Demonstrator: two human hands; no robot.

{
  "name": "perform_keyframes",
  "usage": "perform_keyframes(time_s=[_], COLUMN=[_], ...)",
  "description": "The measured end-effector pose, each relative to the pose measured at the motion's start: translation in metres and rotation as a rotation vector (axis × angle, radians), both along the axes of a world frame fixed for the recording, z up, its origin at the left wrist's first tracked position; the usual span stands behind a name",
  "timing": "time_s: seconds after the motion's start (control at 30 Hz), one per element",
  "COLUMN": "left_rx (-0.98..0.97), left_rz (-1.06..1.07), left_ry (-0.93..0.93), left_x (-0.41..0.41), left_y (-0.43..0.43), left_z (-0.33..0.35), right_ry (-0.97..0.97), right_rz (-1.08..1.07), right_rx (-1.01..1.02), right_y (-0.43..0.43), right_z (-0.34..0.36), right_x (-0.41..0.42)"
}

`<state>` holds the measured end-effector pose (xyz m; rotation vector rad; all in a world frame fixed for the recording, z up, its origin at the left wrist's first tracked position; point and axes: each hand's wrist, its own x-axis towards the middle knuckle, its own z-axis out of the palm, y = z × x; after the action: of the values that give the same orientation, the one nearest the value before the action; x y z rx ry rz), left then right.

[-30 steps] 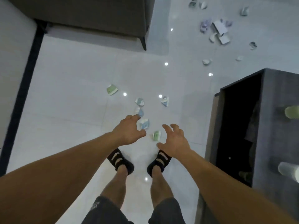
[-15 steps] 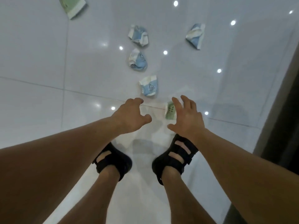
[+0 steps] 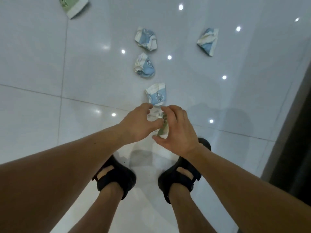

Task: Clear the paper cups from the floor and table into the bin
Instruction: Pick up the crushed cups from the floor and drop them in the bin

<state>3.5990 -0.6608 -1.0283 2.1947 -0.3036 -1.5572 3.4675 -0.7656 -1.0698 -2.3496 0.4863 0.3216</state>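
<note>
- Our right hand curled round the green cup.
- Our left hand sat half-curled beside it; we could not tell if it gripped.
- A blue cup lay just beyond both hands.

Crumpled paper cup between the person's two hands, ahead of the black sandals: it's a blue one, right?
No. The head view shows the crumpled paper cup between the left hand and right hand, ahead of the black sandals, is green.

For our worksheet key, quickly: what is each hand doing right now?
Left hand: curled beside the green cup; grip cannot be told.
Right hand: holding the green cup.
</note>
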Motion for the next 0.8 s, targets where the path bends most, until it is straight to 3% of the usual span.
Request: perform_keyframes(time_s=[0.17, 0.37, 0.53, 0.63, 0.8], left_rx=[-0.101, -0.009, 0.102, 0.093, 0.051], left_rz=[0.027, 0.060, 0.158, 0.115, 0.118], left_ry=[-0.025, -0.181, -0.228, -0.233, -0.274], left_x=[0.026, 0.045, 0.047, 0.050, 0.064], left_y=[0.001, 0.038, 0.085, 0.101, 0.101], left_z=[0.029, 0.014, -0.013, -0.028, -0.045], right_ry=[-0.176, -0.038, 0.155, 0.320, 0.270], right_rz=[-0.025, 0.008, 0.023, 0.056, 0.073], right_rx=[0.113, 0.159, -0.135, -0.200, -0.246], right_y=[0.011, 0.015, 0.001, -0.003, 0.000], right_z=[0.033, 0.020, -0.020, -0.046, -0.064], right_x=[0.038, 0.060, 0.076, 0.089, 0.094])
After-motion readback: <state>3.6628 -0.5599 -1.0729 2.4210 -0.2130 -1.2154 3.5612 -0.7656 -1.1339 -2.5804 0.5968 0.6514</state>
